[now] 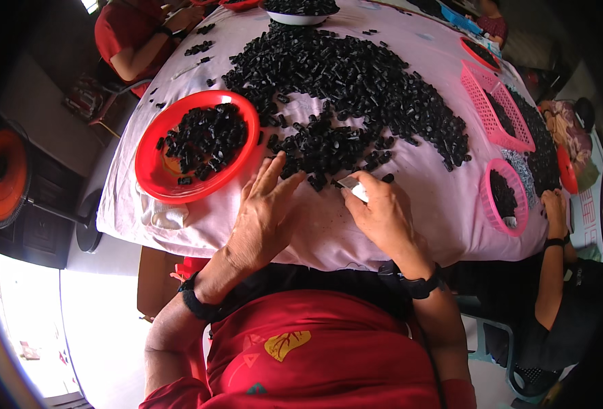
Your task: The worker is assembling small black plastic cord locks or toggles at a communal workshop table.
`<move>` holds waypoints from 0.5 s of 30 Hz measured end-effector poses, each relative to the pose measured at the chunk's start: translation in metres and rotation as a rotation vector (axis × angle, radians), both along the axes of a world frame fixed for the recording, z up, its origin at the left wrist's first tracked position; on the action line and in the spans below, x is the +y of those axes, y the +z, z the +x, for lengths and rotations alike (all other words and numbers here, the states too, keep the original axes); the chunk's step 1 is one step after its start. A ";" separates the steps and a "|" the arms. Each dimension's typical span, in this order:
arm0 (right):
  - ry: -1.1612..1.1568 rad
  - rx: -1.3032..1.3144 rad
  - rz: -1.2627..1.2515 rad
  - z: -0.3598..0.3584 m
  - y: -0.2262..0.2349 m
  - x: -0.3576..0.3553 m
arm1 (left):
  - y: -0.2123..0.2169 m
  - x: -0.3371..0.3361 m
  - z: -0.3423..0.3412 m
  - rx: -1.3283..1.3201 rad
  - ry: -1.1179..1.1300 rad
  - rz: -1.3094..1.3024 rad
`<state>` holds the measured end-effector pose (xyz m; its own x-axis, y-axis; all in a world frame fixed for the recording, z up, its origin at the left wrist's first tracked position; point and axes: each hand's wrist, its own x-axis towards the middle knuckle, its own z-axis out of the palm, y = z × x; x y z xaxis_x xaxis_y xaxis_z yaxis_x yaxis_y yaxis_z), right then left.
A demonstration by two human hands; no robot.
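My left hand lies over the pink cloth with its fingers stretched out and apart, holding nothing I can see. Its fingertips reach the near edge of a loose pile of small black cylindrical pieces. In my right hand is a small knife with a white grip, its short flat metal blade pointing toward the black pieces. A few of those pieces lie just ahead of the blade. To the left of my left hand stands a red plastic basin partly filled with similar black pieces.
The black heap spreads across the pink-covered table. A white bowl is at the far side. On the right are pink baskets and a co-worker's hand. Another person in red sits far left, beyond an orange fan.
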<state>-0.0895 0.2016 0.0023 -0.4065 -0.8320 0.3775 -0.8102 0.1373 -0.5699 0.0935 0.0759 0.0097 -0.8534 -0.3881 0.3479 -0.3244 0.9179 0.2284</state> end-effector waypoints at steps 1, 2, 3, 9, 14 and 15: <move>0.002 0.004 0.000 0.000 0.001 0.002 | 0.008 0.000 -0.005 0.110 -0.042 0.284; 0.061 -0.110 -0.064 0.000 0.004 0.004 | 0.012 0.001 -0.010 0.220 -0.087 0.567; 0.121 -0.220 -0.131 0.000 0.010 0.006 | 0.013 0.003 -0.015 0.228 -0.088 0.562; 0.164 -0.357 -0.197 0.009 0.050 0.021 | 0.024 0.022 -0.043 0.490 -0.196 1.409; 0.176 -0.270 -0.315 0.011 0.055 0.026 | 0.027 0.030 -0.052 0.578 -0.307 1.669; 0.188 -0.283 -0.364 0.011 0.054 0.025 | 0.028 0.030 -0.052 0.586 -0.320 1.732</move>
